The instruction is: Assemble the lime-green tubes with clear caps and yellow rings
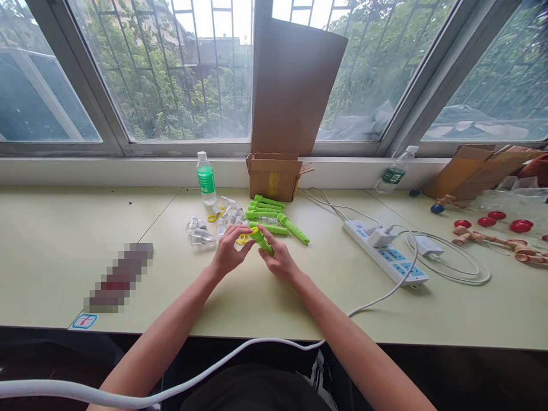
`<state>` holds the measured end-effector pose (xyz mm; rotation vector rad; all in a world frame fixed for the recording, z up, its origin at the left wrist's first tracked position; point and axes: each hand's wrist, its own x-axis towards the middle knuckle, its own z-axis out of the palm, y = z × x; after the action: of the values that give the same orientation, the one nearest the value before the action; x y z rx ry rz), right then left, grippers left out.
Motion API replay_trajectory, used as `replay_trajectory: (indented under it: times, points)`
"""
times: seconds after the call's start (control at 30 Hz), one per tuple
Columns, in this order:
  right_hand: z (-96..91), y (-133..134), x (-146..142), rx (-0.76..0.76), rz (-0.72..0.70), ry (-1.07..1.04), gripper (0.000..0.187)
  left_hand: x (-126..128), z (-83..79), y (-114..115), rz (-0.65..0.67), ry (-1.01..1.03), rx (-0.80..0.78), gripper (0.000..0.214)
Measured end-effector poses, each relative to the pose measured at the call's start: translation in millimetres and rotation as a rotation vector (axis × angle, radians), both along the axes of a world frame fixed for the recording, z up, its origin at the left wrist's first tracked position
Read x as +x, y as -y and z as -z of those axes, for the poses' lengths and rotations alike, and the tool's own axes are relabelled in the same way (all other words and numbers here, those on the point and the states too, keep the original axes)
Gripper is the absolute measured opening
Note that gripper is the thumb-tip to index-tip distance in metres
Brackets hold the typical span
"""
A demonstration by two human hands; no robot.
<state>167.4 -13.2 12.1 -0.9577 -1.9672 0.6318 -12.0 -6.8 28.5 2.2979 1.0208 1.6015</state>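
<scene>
My right hand point(280, 260) is closed round a green plastic tube point(266, 245), its upper end tilted away from me. A yellow ring point(254, 230) sits at the tube's top end, and my left hand point(231, 251) pinches there with its fingertips. More yellow rings point(242, 239) show between my left thumb and fingers, lying on the table. Just beyond my hands lie several green threaded tubes point(295, 229). To the left of them is a pile of clear plastic pieces with white ends point(203, 238).
A bottle with a green label point(206, 180) and a small cardboard box point(274, 180) stand at the back. Rightward lie a white power strip point(385, 254), looped cables point(475, 279), red balls point(521, 226) and wooden pieces point(468, 235). A white cable crosses the table's front edge.
</scene>
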Motion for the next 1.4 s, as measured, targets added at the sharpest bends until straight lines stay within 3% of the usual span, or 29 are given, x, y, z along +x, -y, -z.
replay_trajectory:
  times: [0.2, 0.4, 0.63, 0.77, 1.17, 1.4]
  points:
    - [-1.5, 2.2, -3.1, -0.279, -0.085, -0.146, 0.065, -0.6, 0.7, -2.1, 0.017, 0.035, -0.059, 0.016]
    - [-4.3, 3.9, -3.2, -0.367, -0.126, -0.167, 0.067, -4.7, 1.8, -5.3, 0.003, 0.027, -0.136, 0.026]
    - [-4.4, 5.5, -3.7, -0.283, -0.109, -0.134, 0.066, -9.0, 0.1, -7.5, 0.099, 0.074, -0.263, 0.031]
    - [-3.8, 4.8, -3.3, -0.24, -0.102, -0.091, 0.068, -8.5, 0.2, -7.6, 0.077, 0.06, -0.254, 0.03]
    - [-2.4, 0.7, -5.3, -0.075, -0.044, -0.005, 0.068, -5.9, -0.1, -3.9, 0.024, -0.059, -0.117, 0.025]
    - [-3.0, -1.1, 0.9, -0.152, -0.025, -0.067, 0.066, -4.3, 1.4, -1.1, 0.026, -0.217, -0.003, 0.025]
